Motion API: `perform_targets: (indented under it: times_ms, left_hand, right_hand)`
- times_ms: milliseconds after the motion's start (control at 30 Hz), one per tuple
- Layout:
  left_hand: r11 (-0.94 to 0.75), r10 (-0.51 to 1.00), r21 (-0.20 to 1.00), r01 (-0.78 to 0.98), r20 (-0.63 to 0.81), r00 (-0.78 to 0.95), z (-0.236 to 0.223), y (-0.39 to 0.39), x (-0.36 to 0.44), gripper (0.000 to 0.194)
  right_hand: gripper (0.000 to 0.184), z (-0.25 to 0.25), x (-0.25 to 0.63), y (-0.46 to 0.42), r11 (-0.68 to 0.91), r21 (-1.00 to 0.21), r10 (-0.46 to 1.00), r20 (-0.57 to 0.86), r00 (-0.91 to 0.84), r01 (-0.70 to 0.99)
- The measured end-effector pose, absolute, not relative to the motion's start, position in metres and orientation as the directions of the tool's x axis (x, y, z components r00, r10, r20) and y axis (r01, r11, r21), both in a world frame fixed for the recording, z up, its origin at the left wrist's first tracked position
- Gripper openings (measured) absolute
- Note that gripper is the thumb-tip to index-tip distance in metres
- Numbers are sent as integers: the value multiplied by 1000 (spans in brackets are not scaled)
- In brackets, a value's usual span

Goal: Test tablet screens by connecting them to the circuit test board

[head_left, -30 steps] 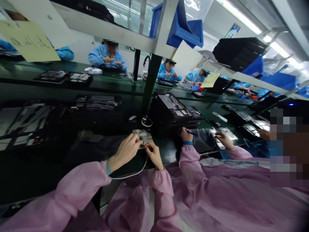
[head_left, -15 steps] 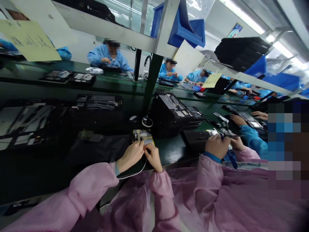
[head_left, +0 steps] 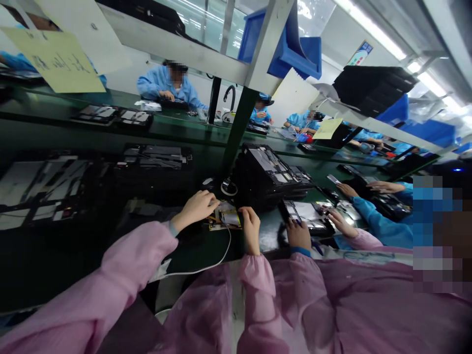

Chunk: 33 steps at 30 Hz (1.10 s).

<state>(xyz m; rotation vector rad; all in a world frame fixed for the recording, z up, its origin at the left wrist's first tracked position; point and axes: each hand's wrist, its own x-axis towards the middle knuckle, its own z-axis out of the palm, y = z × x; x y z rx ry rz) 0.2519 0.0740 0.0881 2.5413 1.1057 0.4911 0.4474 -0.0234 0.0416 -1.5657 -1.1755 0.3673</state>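
Observation:
In front of me lies a small electronic assembly (head_left: 229, 216) with a silvery face and yellow edges, a white cable (head_left: 206, 271) running from it towards my lap. My left hand (head_left: 197, 210) reaches over its left rear side with fingers drawn together; what they pinch, if anything, is too small to make out. On the right of the assembly, my right hand (head_left: 251, 227) is raised with loosely bent fingers, apart from it and holding nothing visible.
Stacked dark device housings (head_left: 265, 169) stand behind on the right, beside a metal-ringed object (head_left: 229, 187). More opened devices (head_left: 47, 187) lie at left. A co-worker's hand (head_left: 299, 235) touches an opened device (head_left: 306, 216) on my right. A shelf post (head_left: 239, 128) rises ahead.
My hands, together over the assembly before, have parted: the left moved back and left, the right moved right. More of the assembly and cable shows. The neighbour's hands moved onto an opened device.

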Motion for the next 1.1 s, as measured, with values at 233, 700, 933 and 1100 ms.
perform_targets:
  times_ms: [233,700,933,1100]
  left_hand:
    - [-642,733,305,703,-23,679,53,102,257,27]
    - [-654,686,389,648,-55,725,45,116,226,22]
    - [-662,675,389,640,-59,735,42,116,225,22]
    - [-663,673,385,642,-70,737,45,116,225,24]
  right_hand:
    - [23,55,403,25,-48,-487,987,112,117,872]
    - [17,40,375,40,-209,-203,976,-98,192,957]
    - [21,41,368,37,-167,-93,985,-61,162,982]
    - [22,42,370,33,-125,-54,991,-49,123,991]
